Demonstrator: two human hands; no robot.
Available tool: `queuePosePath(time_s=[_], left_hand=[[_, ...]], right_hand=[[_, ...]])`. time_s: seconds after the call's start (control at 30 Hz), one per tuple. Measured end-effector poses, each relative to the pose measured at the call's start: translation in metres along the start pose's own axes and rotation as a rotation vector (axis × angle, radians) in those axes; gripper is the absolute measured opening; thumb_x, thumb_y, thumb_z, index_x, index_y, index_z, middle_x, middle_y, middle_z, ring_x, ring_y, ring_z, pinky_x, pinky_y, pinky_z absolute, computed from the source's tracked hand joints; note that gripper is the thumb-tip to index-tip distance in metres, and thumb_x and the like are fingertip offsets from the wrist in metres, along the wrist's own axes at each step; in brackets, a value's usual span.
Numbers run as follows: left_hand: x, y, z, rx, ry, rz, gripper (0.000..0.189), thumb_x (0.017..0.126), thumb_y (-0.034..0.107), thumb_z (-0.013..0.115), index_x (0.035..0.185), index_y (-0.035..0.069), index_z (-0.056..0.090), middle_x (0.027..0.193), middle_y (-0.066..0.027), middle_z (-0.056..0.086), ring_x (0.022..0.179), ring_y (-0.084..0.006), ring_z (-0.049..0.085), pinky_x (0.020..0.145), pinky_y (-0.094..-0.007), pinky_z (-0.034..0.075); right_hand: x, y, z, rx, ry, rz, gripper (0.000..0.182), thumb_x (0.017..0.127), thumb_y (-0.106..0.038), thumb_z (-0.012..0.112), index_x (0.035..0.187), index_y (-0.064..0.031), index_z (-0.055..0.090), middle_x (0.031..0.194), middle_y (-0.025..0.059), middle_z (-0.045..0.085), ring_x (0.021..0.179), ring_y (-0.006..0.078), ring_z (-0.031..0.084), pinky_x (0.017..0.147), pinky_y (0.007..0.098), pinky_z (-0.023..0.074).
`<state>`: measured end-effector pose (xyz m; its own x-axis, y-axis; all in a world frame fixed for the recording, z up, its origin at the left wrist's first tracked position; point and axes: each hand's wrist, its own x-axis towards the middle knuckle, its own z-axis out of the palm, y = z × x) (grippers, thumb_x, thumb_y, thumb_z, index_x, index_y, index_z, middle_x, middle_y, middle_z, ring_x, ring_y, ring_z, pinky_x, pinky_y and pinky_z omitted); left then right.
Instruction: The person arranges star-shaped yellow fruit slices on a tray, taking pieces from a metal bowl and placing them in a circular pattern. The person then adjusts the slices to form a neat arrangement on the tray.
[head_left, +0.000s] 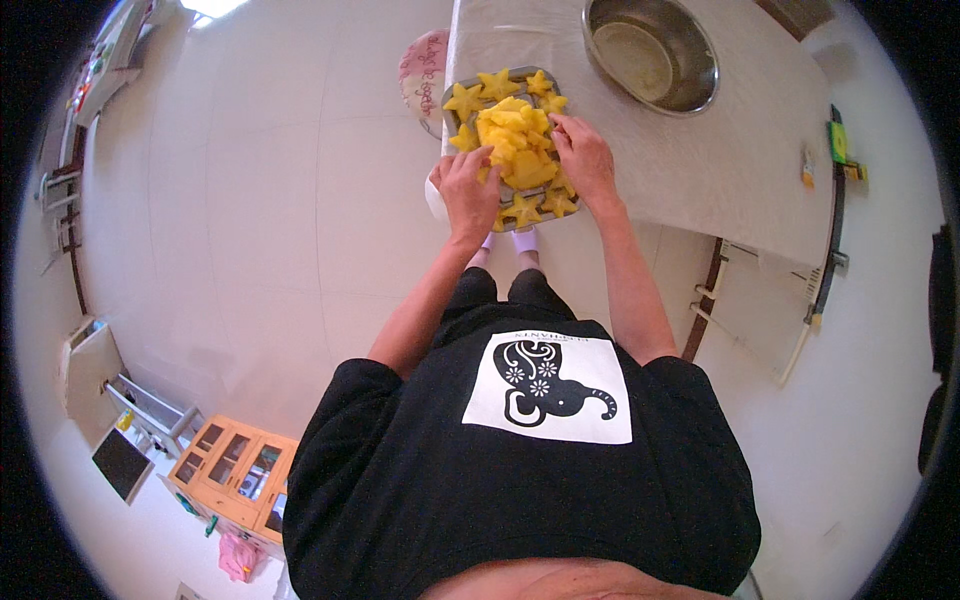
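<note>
A grey tray (549, 73) at the table's near left corner bears a heap of yellow fruit pieces (517, 139), perhaps pineapple. Star-shaped slices of yellow fruit, like star fruit (523, 211), ring the heap. My left hand (469, 187) is over the tray's left side, its bent fingers at the heap's edge. At the right edge of the heap is my right hand (586, 156), with thumb and fingers curled close together. Whether either hand grips a piece is hidden by the fingers.
A large metal basin (651, 56) sits farther back on the covered table (720, 165). A round pink-and-white stool seat (422, 73) bearing writing stands left of the table. Small items (808, 166) lie near the right wall. A wooden cabinet (229, 472) is at lower left.
</note>
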<state>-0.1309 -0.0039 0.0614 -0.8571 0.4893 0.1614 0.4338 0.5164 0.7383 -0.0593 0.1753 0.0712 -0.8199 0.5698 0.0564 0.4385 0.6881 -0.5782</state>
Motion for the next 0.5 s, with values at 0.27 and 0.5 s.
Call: queuePosePath(time_s=[0.27,0.5], left_hand=[[0.002,0.002,-0.008,-0.023,-0.011,0.017,0.024,0.078,0.014,0.069,0.101,0.012,0.068,0.091,-0.0034,0.065,0.097,-0.0239,0.054,0.096,-0.04,0.031],[-0.015,-0.01,-0.021,0.024,-0.012,0.036,0.022,0.079,0.013,0.07,0.1,0.013,0.069,0.091,-0.0022,0.066,0.097,-0.0237,0.054,0.096,-0.0396,0.031]], right_hand=[[0.009,0.003,0.015,0.059,0.063,0.128,0.024,0.089,-0.026,0.057,0.101,-0.0088,0.069,0.098,0.0153,0.067,0.09,0.0346,0.064,0.079,0.0451,0.0504],[0.013,-0.005,0.024,0.027,0.064,0.109,0.02,0.086,-0.024,0.063,0.095,-0.0087,0.071,0.097,0.0132,0.068,0.09,0.0332,0.065,0.078,0.0433,0.0512]])
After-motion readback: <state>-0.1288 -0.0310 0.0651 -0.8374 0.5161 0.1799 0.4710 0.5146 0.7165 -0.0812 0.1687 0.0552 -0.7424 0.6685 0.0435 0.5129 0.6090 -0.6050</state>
